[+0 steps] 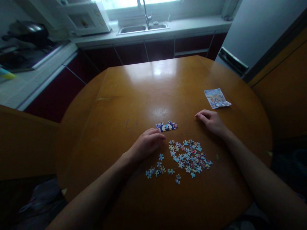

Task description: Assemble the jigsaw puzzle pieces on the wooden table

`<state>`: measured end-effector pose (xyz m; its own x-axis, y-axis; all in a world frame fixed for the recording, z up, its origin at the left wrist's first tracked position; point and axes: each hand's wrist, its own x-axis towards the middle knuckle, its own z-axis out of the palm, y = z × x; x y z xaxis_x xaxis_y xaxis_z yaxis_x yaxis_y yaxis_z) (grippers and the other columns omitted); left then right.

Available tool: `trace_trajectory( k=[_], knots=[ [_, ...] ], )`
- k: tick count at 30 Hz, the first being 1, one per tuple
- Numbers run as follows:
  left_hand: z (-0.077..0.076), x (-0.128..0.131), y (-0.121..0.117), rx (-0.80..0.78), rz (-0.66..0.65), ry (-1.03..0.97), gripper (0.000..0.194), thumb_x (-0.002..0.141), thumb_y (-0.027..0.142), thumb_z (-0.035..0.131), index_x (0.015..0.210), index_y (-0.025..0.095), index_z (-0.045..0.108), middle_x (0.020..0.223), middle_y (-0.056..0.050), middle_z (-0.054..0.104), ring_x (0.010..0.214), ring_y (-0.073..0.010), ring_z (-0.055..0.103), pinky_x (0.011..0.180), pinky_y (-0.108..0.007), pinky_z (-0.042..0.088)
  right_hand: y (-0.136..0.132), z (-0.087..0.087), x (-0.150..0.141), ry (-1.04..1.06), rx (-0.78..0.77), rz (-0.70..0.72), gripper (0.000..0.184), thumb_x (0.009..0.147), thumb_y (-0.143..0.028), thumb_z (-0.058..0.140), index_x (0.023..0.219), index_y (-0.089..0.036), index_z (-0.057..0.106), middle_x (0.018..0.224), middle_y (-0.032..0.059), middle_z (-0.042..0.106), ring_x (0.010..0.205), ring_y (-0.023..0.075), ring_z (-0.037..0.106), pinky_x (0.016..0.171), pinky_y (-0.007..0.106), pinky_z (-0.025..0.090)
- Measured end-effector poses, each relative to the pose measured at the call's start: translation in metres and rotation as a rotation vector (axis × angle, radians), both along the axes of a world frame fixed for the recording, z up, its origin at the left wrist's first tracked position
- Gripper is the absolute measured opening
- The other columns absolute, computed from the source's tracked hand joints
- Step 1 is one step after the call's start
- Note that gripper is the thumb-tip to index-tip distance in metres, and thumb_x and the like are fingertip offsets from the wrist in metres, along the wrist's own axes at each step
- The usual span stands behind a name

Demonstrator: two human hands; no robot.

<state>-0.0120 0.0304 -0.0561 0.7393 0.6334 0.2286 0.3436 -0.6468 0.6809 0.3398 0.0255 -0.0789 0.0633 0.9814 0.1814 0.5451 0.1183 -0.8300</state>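
Note:
A small joined section of jigsaw puzzle (167, 126), dark blue with a white cartoon face, lies on the wooden table. My left hand (149, 142) rests just at its lower left, fingers curled together; whatever may be under them is hidden. Below and right of that hand spreads a loose pile of jigsaw pieces (189, 158), mostly light blue and multicoloured. A smaller cluster of pieces (155, 171) lies nearer to me on the left. My right hand (211, 121) rests to the right of the joined section, fingertips pressed together, and I cannot make out anything in them.
A creased picture sheet (217, 98) lies beyond my right hand on the wooden table (134, 92). Past the table's far edge are a counter with a sink (144, 28), a microwave (85, 19) and, on the left, a stove with a pan (28, 30).

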Motion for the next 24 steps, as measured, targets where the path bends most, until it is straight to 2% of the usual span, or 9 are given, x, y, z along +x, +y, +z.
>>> trace_trajectory(
  k=[3,5,10,15,18,24],
  knots=[
    [0.008,-0.002,-0.004,0.020,-0.209,0.096,0.019,0.099,0.022,0.056,0.103,0.027,0.073,0.096,-0.006,0.070,0.088,-0.0187,0.063,0.080,-0.033,0.051,0.000,-0.001,0.000,0.007,-0.001,0.001,0.034,0.092,-0.050,0.059,0.084,-0.020,0.074,0.086,0.0081,0.075,0.081,0.0246,0.067,0.077,0.038,0.051],
    [0.009,-0.003,-0.005,0.036,-0.269,0.119,0.019,0.101,0.025,0.055,0.103,0.026,0.074,0.093,-0.006,0.069,0.085,-0.0172,0.061,0.078,-0.031,0.050,-0.001,0.000,0.000,0.006,-0.001,-0.003,0.035,0.091,-0.051,0.060,0.084,-0.020,0.074,0.085,0.0078,0.075,0.080,0.0241,0.067,0.076,0.037,0.051],
    [0.007,-0.007,0.001,0.072,-0.241,0.117,0.020,0.101,0.029,0.058,0.096,0.023,0.077,0.085,-0.005,0.065,0.077,-0.0143,0.057,0.069,-0.026,0.045,-0.001,0.002,0.000,0.004,-0.010,0.002,0.033,0.091,-0.049,0.060,0.084,-0.019,0.074,0.085,0.0074,0.075,0.081,0.0234,0.067,0.076,0.035,0.050],
    [0.015,-0.014,0.008,0.071,-0.202,0.135,0.019,0.099,0.029,0.061,0.091,0.023,0.078,0.080,-0.004,0.064,0.073,-0.0134,0.055,0.066,-0.026,0.043,0.000,0.000,0.001,-0.005,-0.018,0.012,0.029,0.092,-0.044,0.059,0.085,-0.019,0.074,0.087,0.0077,0.075,0.082,0.0239,0.067,0.076,0.036,0.049],
    [0.017,-0.014,0.009,0.055,-0.184,0.140,0.019,0.098,0.030,0.062,0.093,0.023,0.079,0.081,-0.004,0.066,0.073,-0.0138,0.057,0.066,-0.026,0.043,0.000,0.000,0.001,-0.013,-0.020,0.009,0.029,0.092,-0.042,0.059,0.085,-0.019,0.074,0.087,0.0078,0.075,0.082,0.0237,0.067,0.076,0.036,0.049],
    [0.011,-0.010,0.005,0.025,-0.222,0.162,0.020,0.099,0.031,0.061,0.094,0.026,0.080,0.086,-0.005,0.067,0.078,-0.0152,0.059,0.070,-0.028,0.046,0.000,0.000,0.000,-0.010,-0.011,-0.007,0.028,0.091,-0.041,0.059,0.084,-0.018,0.074,0.086,0.0080,0.075,0.080,0.0231,0.066,0.075,0.035,0.048]
  ],
)
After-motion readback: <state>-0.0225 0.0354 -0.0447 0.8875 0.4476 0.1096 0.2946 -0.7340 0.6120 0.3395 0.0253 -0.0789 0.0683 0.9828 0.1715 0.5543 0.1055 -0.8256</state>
